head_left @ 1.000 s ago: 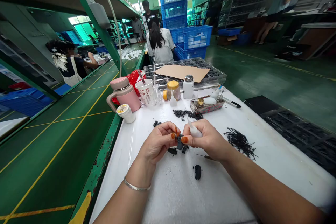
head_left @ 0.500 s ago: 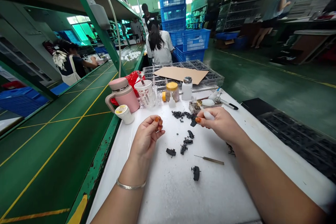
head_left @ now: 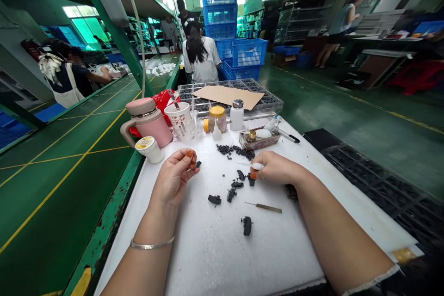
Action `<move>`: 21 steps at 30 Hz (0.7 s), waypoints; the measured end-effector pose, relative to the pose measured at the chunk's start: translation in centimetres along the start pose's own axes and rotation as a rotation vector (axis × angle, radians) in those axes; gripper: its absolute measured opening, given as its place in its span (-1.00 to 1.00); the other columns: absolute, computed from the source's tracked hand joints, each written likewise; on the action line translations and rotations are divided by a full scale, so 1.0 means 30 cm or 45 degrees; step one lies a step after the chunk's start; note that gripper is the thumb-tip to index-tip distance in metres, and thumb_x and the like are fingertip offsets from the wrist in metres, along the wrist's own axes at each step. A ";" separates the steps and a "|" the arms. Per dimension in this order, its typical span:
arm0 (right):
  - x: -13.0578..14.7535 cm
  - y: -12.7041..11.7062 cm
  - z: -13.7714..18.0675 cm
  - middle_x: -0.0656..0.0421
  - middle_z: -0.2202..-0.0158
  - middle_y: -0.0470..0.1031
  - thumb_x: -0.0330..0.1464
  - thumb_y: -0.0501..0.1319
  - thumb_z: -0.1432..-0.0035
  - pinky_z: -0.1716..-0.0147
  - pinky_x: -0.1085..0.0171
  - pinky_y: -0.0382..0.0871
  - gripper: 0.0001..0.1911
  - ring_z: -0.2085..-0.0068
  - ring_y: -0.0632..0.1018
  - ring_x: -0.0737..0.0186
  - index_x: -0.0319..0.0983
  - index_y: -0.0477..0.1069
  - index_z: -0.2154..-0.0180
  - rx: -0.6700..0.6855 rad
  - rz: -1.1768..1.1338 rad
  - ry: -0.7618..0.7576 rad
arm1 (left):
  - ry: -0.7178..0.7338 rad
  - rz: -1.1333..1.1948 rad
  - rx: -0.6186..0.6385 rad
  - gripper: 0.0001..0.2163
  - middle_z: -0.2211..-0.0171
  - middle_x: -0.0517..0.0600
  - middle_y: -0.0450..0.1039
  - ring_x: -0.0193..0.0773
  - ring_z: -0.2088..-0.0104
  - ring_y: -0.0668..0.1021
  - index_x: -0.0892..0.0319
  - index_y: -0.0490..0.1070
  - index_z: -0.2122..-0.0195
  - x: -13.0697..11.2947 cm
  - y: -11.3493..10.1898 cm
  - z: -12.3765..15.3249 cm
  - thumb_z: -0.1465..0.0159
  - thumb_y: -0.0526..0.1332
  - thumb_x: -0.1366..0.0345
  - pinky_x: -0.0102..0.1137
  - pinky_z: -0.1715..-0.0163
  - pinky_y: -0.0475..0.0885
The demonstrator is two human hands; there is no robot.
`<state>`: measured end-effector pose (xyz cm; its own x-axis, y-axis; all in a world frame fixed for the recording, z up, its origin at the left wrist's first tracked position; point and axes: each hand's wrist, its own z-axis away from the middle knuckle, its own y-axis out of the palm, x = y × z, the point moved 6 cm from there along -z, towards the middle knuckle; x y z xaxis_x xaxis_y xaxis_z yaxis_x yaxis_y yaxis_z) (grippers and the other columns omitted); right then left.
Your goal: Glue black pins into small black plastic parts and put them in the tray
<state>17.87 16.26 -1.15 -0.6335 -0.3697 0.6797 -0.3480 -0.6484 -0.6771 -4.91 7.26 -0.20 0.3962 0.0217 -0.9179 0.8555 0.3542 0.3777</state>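
My left hand [head_left: 176, 172] is closed in a pinch on a small black part [head_left: 198, 164], mostly hidden by the fingers. My right hand [head_left: 277, 169] grips a small white squeeze bottle [head_left: 257, 166] with a thin needle tip pointing left. Under the right fingertips is a black curved piece [head_left: 251, 180]; whether they hold it or only touch it, I cannot tell. Several similar black pieces [head_left: 231, 194] lie on the white tabletop [head_left: 215, 259] between the hands. A thin needle-tipped tool [head_left: 268, 207] rests in front of my right hand. Beyond lies a pile of tiny black rings [head_left: 239, 151].
At the back left stand a pink mug [head_left: 152, 125], a paper cup [head_left: 178, 122] and a small white tub [head_left: 149, 149]. A yellow-lidded jar [head_left: 218, 118], a white bottle [head_left: 237, 115] and a small box [head_left: 260, 141] line the back. A green conveyor [head_left: 69, 185] runs along the left.
The view has turned slightly right. My right hand has come down nearer, with the squeeze bottle and the black piece under its fingers. A black part now shows at my left fingertips.
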 end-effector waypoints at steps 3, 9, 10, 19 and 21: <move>0.009 0.040 -0.006 0.25 0.58 0.31 -0.40 0.18 0.16 0.51 0.35 0.08 -0.94 0.48 0.30 0.34 -0.27 0.38 0.57 0.123 0.019 -0.038 | 0.035 -0.051 -0.034 -0.68 0.40 -0.08 0.32 -0.43 0.44 0.38 0.21 0.41 0.35 -0.018 -0.025 -0.016 0.09 0.45 0.25 -0.52 0.45 0.46; 0.013 0.080 -0.015 0.29 0.64 0.21 -0.32 0.23 0.11 0.57 0.34 0.02 -0.86 0.53 0.22 0.38 -0.26 0.36 0.58 0.193 0.135 -0.058 | 0.283 -0.878 -0.171 -0.76 0.37 -0.01 0.43 -0.29 0.36 0.42 0.19 0.49 0.34 -0.027 -0.109 -0.074 -0.07 0.30 0.14 -0.46 0.41 0.35; 0.012 0.078 -0.016 0.29 0.64 0.20 -0.31 0.24 0.11 0.57 0.34 0.01 -0.83 0.53 0.21 0.38 -0.26 0.35 0.59 0.177 0.154 -0.058 | 0.326 -1.086 -0.191 -0.80 0.36 -0.01 0.45 -0.28 0.36 0.42 0.17 0.51 0.33 -0.023 -0.114 -0.080 -0.10 0.27 0.16 -0.43 0.39 0.32; 0.014 0.071 -0.017 0.27 0.63 0.26 -0.32 0.27 0.13 0.57 0.33 0.03 -0.83 0.52 0.27 0.34 -0.25 0.35 0.60 0.119 0.217 -0.048 | 0.292 -1.819 -0.079 -0.70 0.17 0.03 0.38 -0.14 0.16 0.44 0.01 0.50 0.08 0.039 -0.075 -0.078 -0.13 0.26 0.26 -0.32 0.15 0.28; 0.016 0.069 -0.014 0.27 0.63 0.27 -0.31 0.28 0.13 0.57 0.33 0.04 -0.83 0.52 0.28 0.34 -0.24 0.35 0.60 0.109 0.231 -0.038 | 0.306 -1.791 -0.057 -0.78 0.18 0.04 0.37 -0.14 0.16 0.44 0.03 0.52 0.18 0.043 -0.079 -0.083 -0.13 0.26 0.27 -0.32 0.17 0.29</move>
<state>16.54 15.02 -2.35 -0.6595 -0.5045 0.5573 -0.1687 -0.6232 -0.7637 -7.25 8.79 -2.58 -0.8281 -0.2128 -0.5187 0.4694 0.2425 -0.8490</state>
